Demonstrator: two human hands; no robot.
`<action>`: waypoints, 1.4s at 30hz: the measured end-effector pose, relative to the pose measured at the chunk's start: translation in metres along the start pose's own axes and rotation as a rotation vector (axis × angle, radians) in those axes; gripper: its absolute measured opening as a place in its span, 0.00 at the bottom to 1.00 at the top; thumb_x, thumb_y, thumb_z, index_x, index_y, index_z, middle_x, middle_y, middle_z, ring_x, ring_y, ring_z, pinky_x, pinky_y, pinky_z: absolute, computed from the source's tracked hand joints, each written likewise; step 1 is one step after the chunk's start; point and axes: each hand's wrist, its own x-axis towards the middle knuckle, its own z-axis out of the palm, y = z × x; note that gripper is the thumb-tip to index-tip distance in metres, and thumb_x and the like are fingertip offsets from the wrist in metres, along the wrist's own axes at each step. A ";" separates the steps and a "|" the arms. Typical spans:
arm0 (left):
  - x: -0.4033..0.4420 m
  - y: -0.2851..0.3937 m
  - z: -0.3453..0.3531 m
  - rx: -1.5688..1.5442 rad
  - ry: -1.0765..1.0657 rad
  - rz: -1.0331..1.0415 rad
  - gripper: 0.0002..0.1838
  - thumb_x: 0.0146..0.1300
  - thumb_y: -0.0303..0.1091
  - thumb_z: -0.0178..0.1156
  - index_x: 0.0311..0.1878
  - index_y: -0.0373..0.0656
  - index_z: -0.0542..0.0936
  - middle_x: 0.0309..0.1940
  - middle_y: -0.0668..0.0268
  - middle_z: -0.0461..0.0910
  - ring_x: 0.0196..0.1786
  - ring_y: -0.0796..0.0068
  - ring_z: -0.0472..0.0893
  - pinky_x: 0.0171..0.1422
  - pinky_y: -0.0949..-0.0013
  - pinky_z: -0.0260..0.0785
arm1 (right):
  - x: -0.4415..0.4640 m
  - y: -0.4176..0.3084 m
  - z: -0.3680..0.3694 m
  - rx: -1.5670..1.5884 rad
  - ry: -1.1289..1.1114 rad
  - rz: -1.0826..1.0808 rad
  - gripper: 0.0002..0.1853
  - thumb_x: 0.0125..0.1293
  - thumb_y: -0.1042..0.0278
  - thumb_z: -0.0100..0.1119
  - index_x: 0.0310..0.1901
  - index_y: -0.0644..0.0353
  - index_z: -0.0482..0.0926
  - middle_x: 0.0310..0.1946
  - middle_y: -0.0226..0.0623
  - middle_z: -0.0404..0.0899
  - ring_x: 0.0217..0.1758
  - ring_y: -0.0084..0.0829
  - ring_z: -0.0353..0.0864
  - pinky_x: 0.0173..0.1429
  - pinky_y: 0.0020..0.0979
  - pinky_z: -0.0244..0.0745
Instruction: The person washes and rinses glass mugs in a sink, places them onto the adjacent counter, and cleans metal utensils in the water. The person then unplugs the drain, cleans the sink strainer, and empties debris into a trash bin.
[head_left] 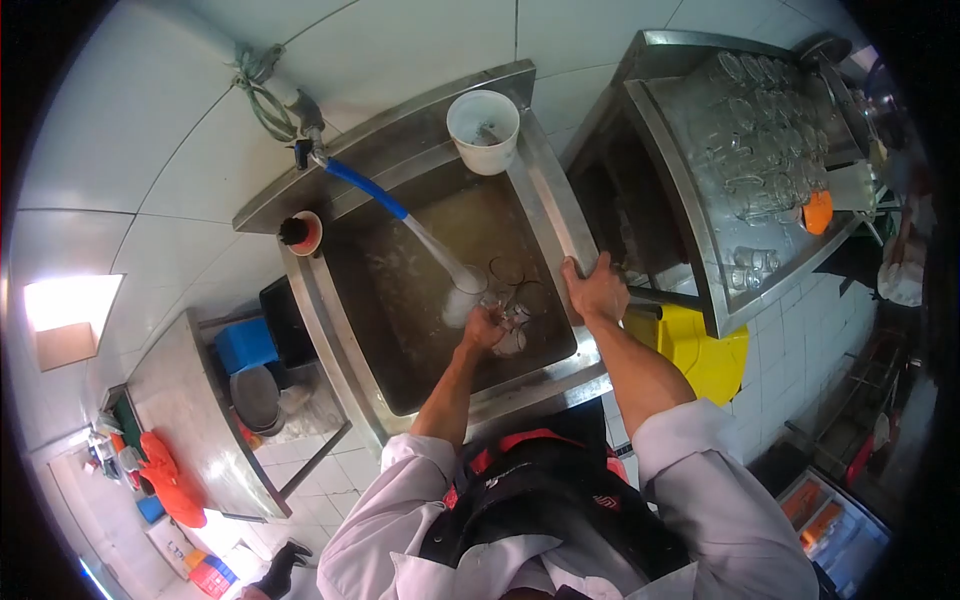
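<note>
The person's left hand [485,328] is down inside a metal sink [335,330], its fingers bent against a clear glass [517,314] at the surface of the cloudy water [420,250]; the picture does not show whether they pinch the glass or only touch it. More clear glassware [528,297] lies in the water close by, partly under the surface. The right hand [598,290] rests on the sink's right rim, with its thumb spread apart from the fingers. A hose [365,188], blue at its upper part and pale below, runs from the wall tap [312,140] down to the water just beside the left hand. A white bucket [484,132] stands at the sink's far right corner, and 1 small cup [308,233] with something dark in it sits on the left rim. To the right, many clear glasses [765,130] stand on a metal table [685,170] near an orange item [818,212]. A yellow container [700,355] is below that table.
</note>
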 end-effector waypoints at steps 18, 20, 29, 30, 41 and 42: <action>-0.005 0.038 -0.007 -0.444 0.302 0.029 0.07 0.57 0.27 0.64 0.26 0.40 0.77 0.21 0.71 0.75 0.27 0.78 0.72 0.30 0.67 0.64 | 0.004 -0.002 0.003 -0.020 -0.018 0.025 0.36 0.62 0.28 0.52 0.52 0.59 0.73 0.46 0.56 0.84 0.47 0.57 0.85 0.53 0.53 0.77; -0.003 0.039 -0.010 -0.469 0.302 -0.019 0.07 0.57 0.28 0.64 0.26 0.40 0.77 0.21 0.71 0.75 0.27 0.79 0.72 0.31 0.68 0.64 | 0.003 0.001 0.003 -0.017 -0.006 0.021 0.36 0.62 0.28 0.52 0.52 0.59 0.73 0.45 0.56 0.84 0.47 0.57 0.85 0.53 0.53 0.77; -0.025 0.043 -0.001 -0.471 0.614 -0.156 0.06 0.57 0.26 0.64 0.28 0.39 0.76 0.23 0.69 0.77 0.28 0.78 0.74 0.31 0.68 0.65 | 0.004 0.000 0.000 -0.003 -0.021 0.018 0.37 0.62 0.29 0.54 0.52 0.60 0.72 0.41 0.57 0.85 0.45 0.57 0.86 0.52 0.52 0.78; -0.025 0.036 0.001 -0.492 0.616 -0.152 0.05 0.57 0.25 0.64 0.28 0.38 0.77 0.23 0.69 0.77 0.28 0.78 0.74 0.31 0.68 0.65 | 0.004 0.002 0.003 -0.007 -0.005 0.010 0.37 0.62 0.29 0.53 0.53 0.60 0.72 0.41 0.57 0.85 0.45 0.58 0.86 0.52 0.52 0.78; -0.024 0.037 -0.002 -0.527 0.754 -0.143 0.04 0.56 0.24 0.64 0.31 0.34 0.79 0.25 0.67 0.80 0.28 0.77 0.76 0.32 0.68 0.67 | 0.004 -0.001 0.001 -0.031 -0.003 -0.001 0.37 0.63 0.29 0.52 0.55 0.60 0.72 0.44 0.59 0.84 0.48 0.58 0.85 0.54 0.52 0.78; -0.023 0.033 -0.001 -0.497 0.754 -0.126 0.04 0.56 0.24 0.64 0.32 0.34 0.79 0.26 0.66 0.80 0.28 0.77 0.76 0.33 0.68 0.68 | 0.004 -0.002 0.001 -0.031 -0.002 -0.001 0.37 0.64 0.30 0.51 0.55 0.60 0.72 0.44 0.59 0.84 0.48 0.58 0.85 0.54 0.52 0.78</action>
